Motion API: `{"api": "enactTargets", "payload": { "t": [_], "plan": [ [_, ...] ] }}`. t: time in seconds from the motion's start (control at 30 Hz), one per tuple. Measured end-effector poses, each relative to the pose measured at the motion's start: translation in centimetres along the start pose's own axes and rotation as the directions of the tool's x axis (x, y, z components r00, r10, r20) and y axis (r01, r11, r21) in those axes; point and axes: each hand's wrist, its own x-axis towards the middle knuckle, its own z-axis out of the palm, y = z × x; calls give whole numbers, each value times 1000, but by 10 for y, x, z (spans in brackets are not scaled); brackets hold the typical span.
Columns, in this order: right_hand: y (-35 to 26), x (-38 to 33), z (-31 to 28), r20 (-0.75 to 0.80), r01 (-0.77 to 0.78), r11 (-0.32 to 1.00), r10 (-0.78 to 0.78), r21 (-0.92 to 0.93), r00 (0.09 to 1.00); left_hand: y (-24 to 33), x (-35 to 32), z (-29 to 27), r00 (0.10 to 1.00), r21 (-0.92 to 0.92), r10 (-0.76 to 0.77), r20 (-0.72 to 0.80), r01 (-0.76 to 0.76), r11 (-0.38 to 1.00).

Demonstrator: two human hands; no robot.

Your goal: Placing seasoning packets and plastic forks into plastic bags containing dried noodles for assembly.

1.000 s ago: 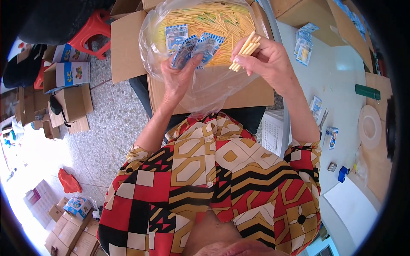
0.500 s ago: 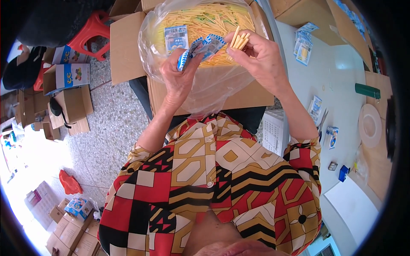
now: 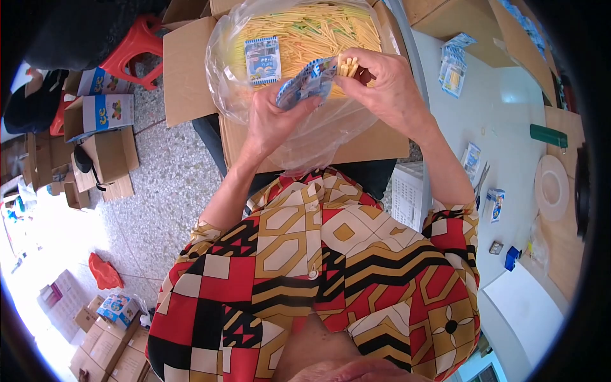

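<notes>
My left hand (image 3: 277, 118) is closed on a small blue-and-white printed plastic packet (image 3: 309, 83). In my right hand (image 3: 385, 86) is a small bundle of thin pale-yellow sticks (image 3: 347, 66), pinched between thumb and fingers. The bundle's ends touch or nearly touch the packet's edge on its right side; I cannot tell whether any are inside. Beneath both hands stands an opened cardboard box (image 3: 366, 143) lined with a clear plastic bag (image 3: 223, 95), full of loose yellow sticks (image 3: 299, 28). Another blue-and-white packet (image 3: 263, 60) lies flat on the sticks at the left.
At right, a pale table (image 3: 471, 114) bears filled packets (image 3: 452, 70), scissors (image 3: 482, 178), a green stapler-like object (image 3: 548, 135) and a roll of tape (image 3: 551, 187). A red stool (image 3: 137, 54) and cartons (image 3: 105, 114) stand on the speckled floor at left.
My right hand has moved slightly left, bringing the sticks up against the packet. The left hand has turned the packet and shifted it a little right.
</notes>
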Motion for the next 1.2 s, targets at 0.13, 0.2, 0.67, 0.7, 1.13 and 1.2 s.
{"api": "enactTargets", "payload": {
  "t": [0.13,0.2,0.67,0.7,1.13,1.2],
  "plan": [
    [-4,-1,-2,100,92,993,-99,72,990,1,1,-1,996,-172,-63,-61,52,984],
    [-5,-2,-1,137,116,991,-125,70,983,-4,2,-3,994,-155,-48,-97,33,987],
    [0,-1,-10,132,-69,902,14,426,991,-16,1,-3,994,-96,-28,-110,17,995],
    [-2,0,-12,100,-81,850,33,520,994,-17,0,-3,994,-107,-33,-104,22,994],
    [-10,0,-1,47,-80,903,66,423,997,-10,-2,5,993,-84,-36,-112,26,996],
    [-14,1,-1,66,-91,916,70,390,995,-13,-2,5,993,-101,-50,-105,40,994]
  ]
}}
